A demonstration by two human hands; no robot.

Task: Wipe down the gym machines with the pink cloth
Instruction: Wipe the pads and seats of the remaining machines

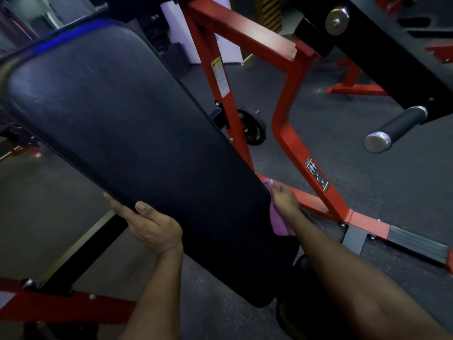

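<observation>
The pad [127, 133] is gripped at its left edge by the left hand [154, 227], and the cloth [279, 227] is held at its right edge by the right hand [285, 198]. Behind and right of the pad the frame [282, 119] is set, with a handle [399, 127] farther right.

Both bare forearms reached forward from the bottom of the view. The left hand [153, 228] gripped the lower edge of the black pad [137, 133], thumb on top and fingers tucked beneath. The right hand [284, 197], further forward, held the pink cloth [279, 223] against the pad's right edge, its wrist straight.
</observation>
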